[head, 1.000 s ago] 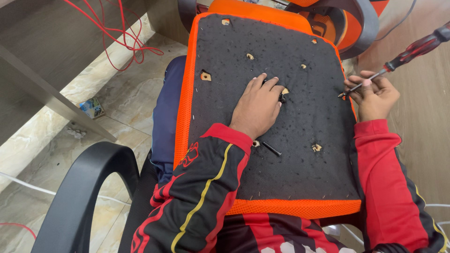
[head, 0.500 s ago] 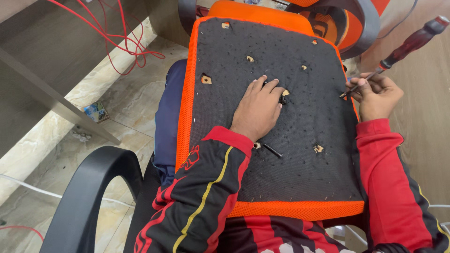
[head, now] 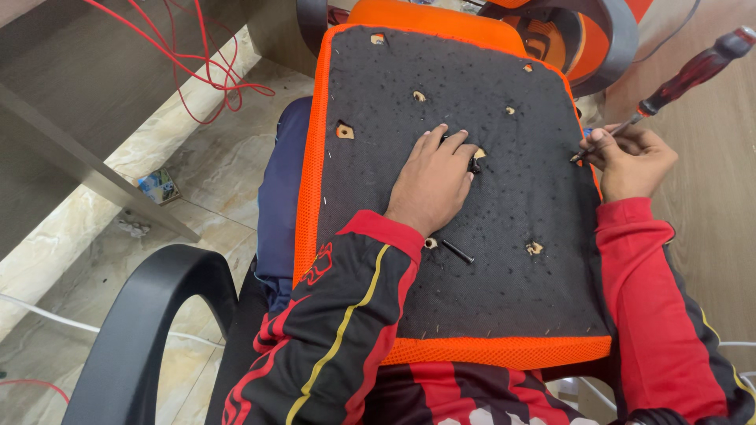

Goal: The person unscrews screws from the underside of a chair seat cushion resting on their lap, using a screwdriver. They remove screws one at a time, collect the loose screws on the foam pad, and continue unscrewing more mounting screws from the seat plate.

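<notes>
the largest item is the chair seat cushion (head: 472,275), lying upside down across the person's lap, black fabric underside facing up with an orange mesh border. it looks bulky but fairly light, with a stiff board under a soft covering; judged best held flat by palm pressure or by its orange edges, as the fabric face offers little to take hold of. several bolt holes (head: 344,131) break through the fabric, showing pale wood beneath.

the left hand (head: 431,182) lies flat and spread on the underside, pressing it down; its grip is released, closed on nothing, fingertips next to a hole near the centre.

the right hand (head: 632,160) sits at the cushion's right edge, grip clenched about the shaft of a screwdriver (head: 679,83) with a dark red handle. the tool is rigid and slender; the hand holds it low on the metal shaft, the handle free and angled up to the right. the tip points at the seat edge; whether it touches a screw cannot be told.

a loose black bolt (head: 457,252) rests on the fabric just beside the left wrist; small and likely to roll.
</notes>
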